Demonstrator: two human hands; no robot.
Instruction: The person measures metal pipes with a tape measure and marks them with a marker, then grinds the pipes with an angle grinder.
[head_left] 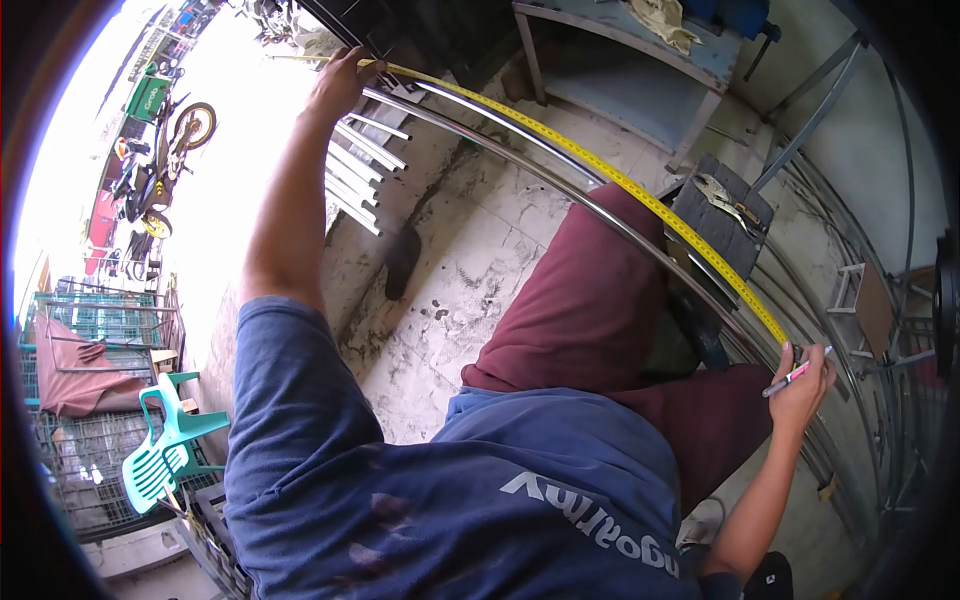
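A yellow tape measure blade stretches in an arc across the view, alongside shiny metal tubes that pass over my thigh. At the upper left, my left hand is closed around the blade at the tubes' far end, and a bit of tape sticks out beyond it. My right hand, at the right, pinches a pen with a pink band. Its thumb lies against the near end of the visible blade. Whether either hand also grips a tube is hidden.
Pliers lie on a dark stool. Behind stands a metal workbench with a cloth. Several cut tubes rest on the floor at left. A green plastic chair and motorcycles are farther left; long metal rods lie at right.
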